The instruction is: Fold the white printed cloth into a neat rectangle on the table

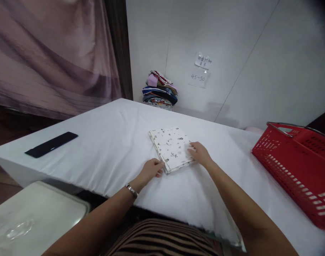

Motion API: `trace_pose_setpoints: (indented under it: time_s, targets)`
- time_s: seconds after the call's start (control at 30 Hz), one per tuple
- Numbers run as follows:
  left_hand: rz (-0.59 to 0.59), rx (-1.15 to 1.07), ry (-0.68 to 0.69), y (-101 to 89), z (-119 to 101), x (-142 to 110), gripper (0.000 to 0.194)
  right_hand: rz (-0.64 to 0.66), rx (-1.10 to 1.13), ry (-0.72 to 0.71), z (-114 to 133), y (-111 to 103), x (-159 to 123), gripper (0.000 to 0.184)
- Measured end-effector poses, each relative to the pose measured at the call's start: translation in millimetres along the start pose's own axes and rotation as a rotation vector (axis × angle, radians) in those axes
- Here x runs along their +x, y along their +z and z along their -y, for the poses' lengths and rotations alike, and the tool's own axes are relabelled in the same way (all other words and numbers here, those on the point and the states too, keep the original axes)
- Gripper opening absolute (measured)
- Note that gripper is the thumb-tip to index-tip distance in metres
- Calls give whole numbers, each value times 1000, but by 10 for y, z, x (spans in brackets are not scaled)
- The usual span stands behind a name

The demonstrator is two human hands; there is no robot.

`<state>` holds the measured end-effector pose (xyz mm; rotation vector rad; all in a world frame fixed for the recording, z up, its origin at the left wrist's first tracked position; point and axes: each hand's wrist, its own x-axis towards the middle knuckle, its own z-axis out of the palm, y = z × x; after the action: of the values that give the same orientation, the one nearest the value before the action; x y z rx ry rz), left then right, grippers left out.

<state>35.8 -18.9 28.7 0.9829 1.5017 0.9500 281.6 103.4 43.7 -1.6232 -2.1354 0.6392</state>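
Note:
A neatly folded white cloth [173,147] with small scattered prints lies on the white-covered table, its layers showing along the left and near edges. My left hand [151,169], with a silvery band at the wrist, is at the cloth's near left corner, fingers curled and closed on the edge. On the right edge, my right hand [200,153] has its fingers bent over the cloth's border. Some of the fingertips of both hands are hidden. Whether the cloth is a garment I cannot tell.
A red plastic basket [292,170] stands on the table [103,135] at right. A flat black object [52,144] lies at left. Folded clothes [160,90] are piled by the wall, near paper notes [199,78]. A pale lidded surface [42,213] sits lower left, below a pink curtain [53,53].

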Motion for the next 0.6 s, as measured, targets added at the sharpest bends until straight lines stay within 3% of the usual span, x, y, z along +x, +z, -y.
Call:
trace_pose_setpoints:
  time_s: [0.13, 0.2, 0.43, 0.6]
  targets:
    - [44, 98, 10, 30, -22, -46, 28, 102, 57, -563, 297, 287, -427, 29]
    - [44, 134, 38, 49, -35, -52, 27, 83, 31, -691, 424, 401, -575, 21]
    - [53, 221, 86, 86, -32, -38, 25, 7, -109, -716, 554, 492, -603, 15]
    - [55, 232, 99, 90, -11, -36, 22, -17, 3, -652, 614, 533, -612, 20]
